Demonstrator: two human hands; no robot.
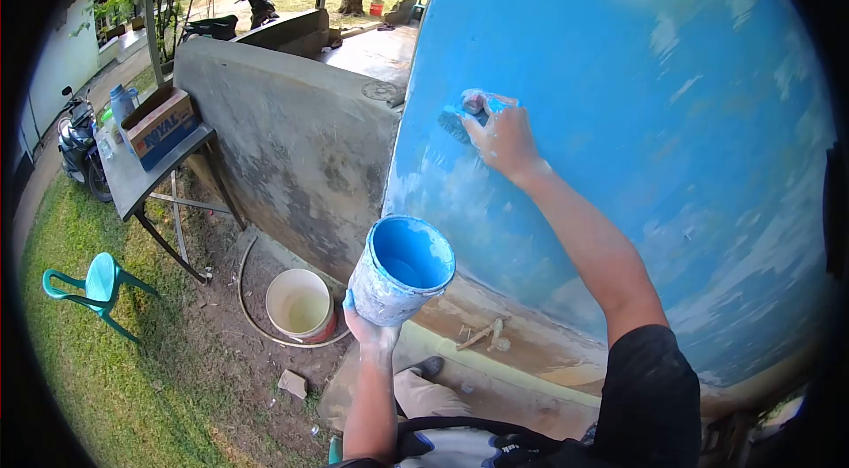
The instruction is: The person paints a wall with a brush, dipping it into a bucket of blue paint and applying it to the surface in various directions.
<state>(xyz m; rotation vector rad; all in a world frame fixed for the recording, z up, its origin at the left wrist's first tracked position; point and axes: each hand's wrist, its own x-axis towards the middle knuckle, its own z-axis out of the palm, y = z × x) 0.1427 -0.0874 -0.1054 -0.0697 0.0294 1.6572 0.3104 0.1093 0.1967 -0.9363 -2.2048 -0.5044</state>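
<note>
A paint-smeared pot [380,289] with blue paint inside rests in my left hand [371,326], whose fingers wrap round its lower side. My right hand [504,136] is closed on a brush [456,123] with blue bristles, which lie against the left part of the wall [566,61]. That wall is mostly blue, with pale, streaky patches at the upper right and along its lower part. Blue paint marks the fingers of both hands.
Below the bare grey wall [283,105] stands a white bucket [299,334] with a hose round it. A table [146,176] holding a cardboard box [164,127] is at the left, near a green chair [102,282]. A pipe fitting [486,333] juts out below the pot.
</note>
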